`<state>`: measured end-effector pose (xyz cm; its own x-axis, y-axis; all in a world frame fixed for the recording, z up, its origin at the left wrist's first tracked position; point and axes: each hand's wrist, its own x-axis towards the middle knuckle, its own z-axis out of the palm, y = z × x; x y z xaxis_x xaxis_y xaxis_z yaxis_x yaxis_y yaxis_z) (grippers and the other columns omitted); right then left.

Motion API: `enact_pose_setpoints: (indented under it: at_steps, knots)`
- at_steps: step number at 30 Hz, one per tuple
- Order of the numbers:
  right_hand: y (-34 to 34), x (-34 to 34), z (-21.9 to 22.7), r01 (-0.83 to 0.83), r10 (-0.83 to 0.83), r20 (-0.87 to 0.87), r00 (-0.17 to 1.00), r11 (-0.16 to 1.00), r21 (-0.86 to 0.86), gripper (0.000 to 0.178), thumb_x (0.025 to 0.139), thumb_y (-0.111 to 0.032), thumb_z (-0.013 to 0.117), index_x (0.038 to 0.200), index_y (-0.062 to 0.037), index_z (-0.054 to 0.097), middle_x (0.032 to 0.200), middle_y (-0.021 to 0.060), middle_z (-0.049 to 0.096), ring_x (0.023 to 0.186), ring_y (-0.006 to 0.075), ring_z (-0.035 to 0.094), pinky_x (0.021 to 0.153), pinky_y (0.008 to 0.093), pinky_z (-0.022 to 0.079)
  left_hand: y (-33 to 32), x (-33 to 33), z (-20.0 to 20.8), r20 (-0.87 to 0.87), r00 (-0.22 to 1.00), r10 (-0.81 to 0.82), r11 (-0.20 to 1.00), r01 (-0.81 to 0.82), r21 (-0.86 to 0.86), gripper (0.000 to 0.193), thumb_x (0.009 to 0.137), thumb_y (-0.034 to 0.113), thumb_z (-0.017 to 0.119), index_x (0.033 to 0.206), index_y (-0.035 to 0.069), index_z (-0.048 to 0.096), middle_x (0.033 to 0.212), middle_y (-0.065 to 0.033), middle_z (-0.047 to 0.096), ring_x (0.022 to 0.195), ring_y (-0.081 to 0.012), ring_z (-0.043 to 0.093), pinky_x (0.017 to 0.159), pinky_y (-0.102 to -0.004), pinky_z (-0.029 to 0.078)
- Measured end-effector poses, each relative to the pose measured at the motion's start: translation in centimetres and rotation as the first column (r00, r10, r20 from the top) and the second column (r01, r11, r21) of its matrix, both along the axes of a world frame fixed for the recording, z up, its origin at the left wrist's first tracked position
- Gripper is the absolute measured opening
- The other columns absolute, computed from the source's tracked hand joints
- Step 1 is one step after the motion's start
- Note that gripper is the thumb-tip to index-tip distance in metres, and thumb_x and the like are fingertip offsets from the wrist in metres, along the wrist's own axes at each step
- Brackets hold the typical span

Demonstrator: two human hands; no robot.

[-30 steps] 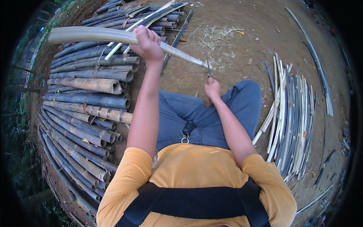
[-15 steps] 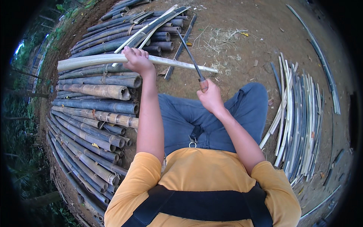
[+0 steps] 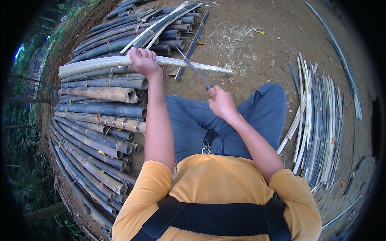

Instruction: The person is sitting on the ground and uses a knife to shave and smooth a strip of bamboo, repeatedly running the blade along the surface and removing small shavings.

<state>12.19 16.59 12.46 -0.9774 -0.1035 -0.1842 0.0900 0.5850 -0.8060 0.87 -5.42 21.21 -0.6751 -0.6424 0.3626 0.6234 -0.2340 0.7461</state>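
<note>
My left hand (image 3: 142,61) is closed round a long pale split bamboo strip (image 3: 94,63), which lies crosswise above the bamboo pile and reaches out past my lap to the right. My right hand (image 3: 222,102) grips the wooden handle of a long knife (image 3: 197,72). Its narrow dark blade slants up and to the left, crossing the strip to the right of my left hand. Whether the edge bites into the strip cannot be made out. My fingers hide part of the strip and most of the handle.
Cut bamboo poles (image 3: 100,94) are stacked along my left. Several split strips (image 3: 161,26) lie on the far poles. A bundle of thin slats (image 3: 317,124) rests on the ground at right. Pale shavings (image 3: 241,40) litter the dirt ahead, beside a dark bamboo slat (image 3: 193,44).
The knife blade has swung left, its tip now nearer my left hand, and my right hand has turned slightly. My left hand and the strip have shifted slightly left.
</note>
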Motion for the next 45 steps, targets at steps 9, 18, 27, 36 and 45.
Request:
enact_pose_setpoints:
  at_steps: [9, 18, 27, 36, 45]
  knots:
    - [0.2, 0.6, -0.6, 0.013, -0.013, -0.016, 1.000, 0.999, -0.031, 0.018, 0.081, -0.011, 0.063, 0.092, 0.0009, 0.055, 0.079, 0.0242, 0.066, 0.082, 0.0466, 0.065, 0.074, 0.0522, 0.049, 0.8, -0.3, 0.3, -0.074, 0.996, -0.049, 0.997, 0.054, 0.059, 0.029, 0.101, 0.020, 0.042, 0.075, 0.012, 0.034, 0.054, 0.0023, 0.029, 0.042, -0.0085, 0.028, 0.040, -0.0278, 0.027]
    - [-0.4, 0.3, -0.2, 0.056, -0.057, -0.039, 0.998, 0.998, -0.025, 0.018, 0.082, -0.011, 0.062, 0.092, 0.0017, 0.055, 0.080, 0.0250, 0.067, 0.084, 0.0458, 0.066, 0.075, 0.0531, 0.049, 2.0, -0.2, 0.9, -0.094, 0.995, -0.042, 0.997, 0.049, 0.066, 0.030, 0.098, 0.018, 0.045, 0.071, 0.012, 0.032, 0.053, 0.0023, 0.029, 0.041, -0.0083, 0.028, 0.038, -0.0276, 0.026]
    - [0.0, 0.6, 0.1, 0.059, -0.061, -0.052, 0.997, 0.997, -0.042, 0.019, 0.083, -0.012, 0.062, 0.095, 0.0017, 0.056, 0.080, 0.0265, 0.067, 0.083, 0.0473, 0.066, 0.075, 0.0534, 0.049, 3.6, 0.5, 1.9, -0.079, 0.995, -0.064, 0.998, 0.065, 0.016, 0.025, 0.099, 0.019, 0.044, 0.077, 0.011, 0.034, 0.055, 0.0019, 0.029, 0.043, -0.0089, 0.029, 0.040, -0.0281, 0.026]
    - [-0.6, 0.5, 0.0, 0.087, -0.086, -0.081, 0.993, 0.996, 0.008, 0.020, 0.082, -0.011, 0.062, 0.096, 0.0018, 0.056, 0.083, 0.0282, 0.067, 0.085, 0.0475, 0.066, 0.077, 0.0539, 0.050, 4.8, 0.7, 2.3, -0.122, 0.987, -0.108, 0.993, 0.112, 0.023, 0.029, 0.099, 0.017, 0.046, 0.074, 0.012, 0.033, 0.054, 0.0027, 0.029, 0.041, -0.0079, 0.026, 0.038, -0.0272, 0.026]
    - [0.3, 1.5, 0.3, 0.103, -0.111, -0.068, 0.991, 0.988, -0.114, 0.018, 0.079, -0.011, 0.062, 0.088, 0.0014, 0.053, 0.075, 0.0260, 0.063, 0.078, 0.0464, 0.065, 0.071, 0.0495, 0.049, 6.1, 1.5, 2.8, -0.145, 0.977, -0.159, 0.987, 0.155, -0.039, 0.029, 0.099, 0.018, 0.045, 0.073, 0.012, 0.033, 0.053, 0.0025, 0.029, 0.041, -0.0078, 0.026, 0.039, -0.0268, 0.026]
